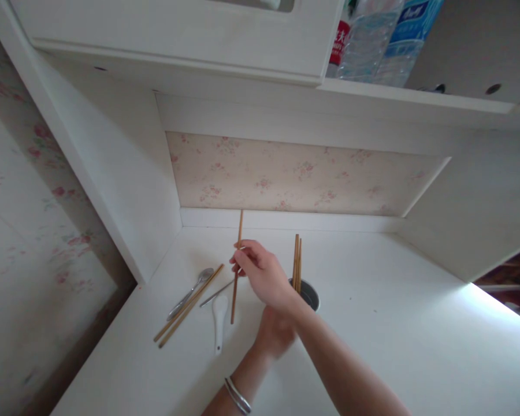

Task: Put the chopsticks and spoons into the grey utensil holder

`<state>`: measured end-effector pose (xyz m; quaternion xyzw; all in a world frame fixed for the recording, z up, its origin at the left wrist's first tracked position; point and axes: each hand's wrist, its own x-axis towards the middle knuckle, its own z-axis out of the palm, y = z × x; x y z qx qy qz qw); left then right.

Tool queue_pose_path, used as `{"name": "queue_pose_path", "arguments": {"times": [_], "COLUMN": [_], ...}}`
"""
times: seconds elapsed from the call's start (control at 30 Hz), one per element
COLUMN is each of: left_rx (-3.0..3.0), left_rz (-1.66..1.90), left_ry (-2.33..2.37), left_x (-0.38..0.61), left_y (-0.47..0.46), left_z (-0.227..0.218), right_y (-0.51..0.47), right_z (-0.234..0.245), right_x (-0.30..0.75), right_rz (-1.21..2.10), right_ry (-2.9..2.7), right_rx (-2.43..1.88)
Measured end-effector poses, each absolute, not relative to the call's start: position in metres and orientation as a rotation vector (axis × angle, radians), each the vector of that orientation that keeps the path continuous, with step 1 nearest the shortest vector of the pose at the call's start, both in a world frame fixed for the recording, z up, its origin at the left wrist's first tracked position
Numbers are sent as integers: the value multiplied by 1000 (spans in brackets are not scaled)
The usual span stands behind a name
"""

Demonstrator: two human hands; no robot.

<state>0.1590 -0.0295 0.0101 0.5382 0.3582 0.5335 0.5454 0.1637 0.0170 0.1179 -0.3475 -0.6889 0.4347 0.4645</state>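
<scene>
My right hand [262,271] crosses over my left wrist area and pinches a single wooden chopstick [234,297], which stands nearly upright in the view. My left hand [276,332], with a silver bracelet on its wrist, is against or close beside a dark grey metal cup [311,293]; the right forearm hides its fingers. Wooden chopsticks [297,263] stick up out of the cup. Left of my right hand lie a white spoon [219,320], a thin metal handle [216,293] whose far end is hidden, a pair of chopsticks [188,306] and a metal spoon [190,293].
The white desktop [394,346] runs under everything. A white side panel [125,173] bounds it at left, with a grey-white panel [472,202] at right. Overhead is a cabinet shelf [416,98] with plastic bottles [370,40] and a blue package [413,26].
</scene>
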Motion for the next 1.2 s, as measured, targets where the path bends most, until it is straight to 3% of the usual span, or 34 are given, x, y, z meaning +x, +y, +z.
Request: {"name": "queue_pose_path", "arguments": {"times": [0.2, 0.4, 0.83, 1.2], "left_rx": [1254, 1255, 1307, 1321], "left_rz": [1265, 1270, 1275, 1262], "left_ry": [860, 909, 946, 972], "left_x": [164, 165, 169, 169], "left_y": [-30, -32, -27, -26], "left_z": [24, 26, 17, 15], "right_y": [13, 21, 28, 28], "right_z": [135, 121, 63, 55], "right_x": [246, 303, 304, 298], "right_rz": [1020, 856, 801, 858], "right_ry": [-1157, -892, -1169, -1275], "right_rx": [-838, -930, -1250, -1287]}}
